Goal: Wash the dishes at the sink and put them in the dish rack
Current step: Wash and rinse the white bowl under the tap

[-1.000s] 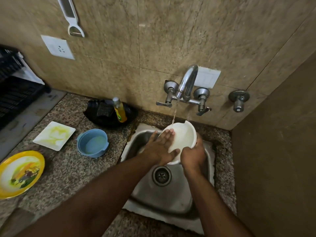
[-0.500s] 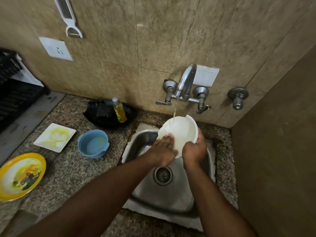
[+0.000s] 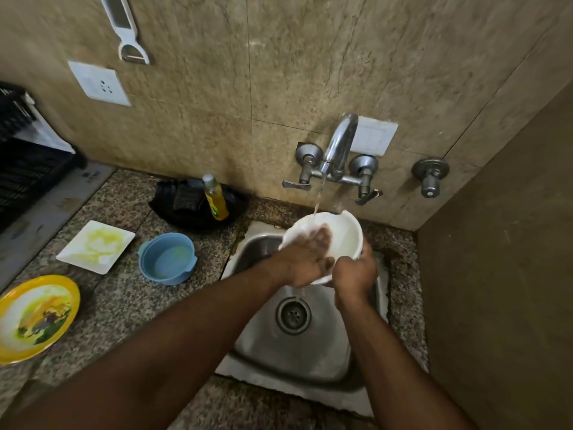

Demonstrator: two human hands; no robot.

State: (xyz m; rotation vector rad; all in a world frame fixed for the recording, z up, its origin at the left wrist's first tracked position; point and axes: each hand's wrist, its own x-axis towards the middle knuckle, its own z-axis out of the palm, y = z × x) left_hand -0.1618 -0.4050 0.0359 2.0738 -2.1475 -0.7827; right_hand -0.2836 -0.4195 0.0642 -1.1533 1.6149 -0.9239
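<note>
Fingers of the left hand (image 3: 305,259) lie flat and open inside the white bowl (image 3: 344,235), rubbing it; the right hand (image 3: 355,274) grips its near rim. Bowl tilts over the sink (image 3: 310,352), under the tap (image 3: 339,147) stream.

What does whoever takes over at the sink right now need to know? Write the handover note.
Right hand: grips the white bowl by its near rim, over the sink.
Left hand: fingers inside the bowl, rubbing under the running tap.
Waiting on the counter, all soiled: blue bowl, square white plate, yellow plate.
Dish rack: far left.
Done: nothing visibly racked.
Left: finish the bowl, rack it, wash the other three.
</note>
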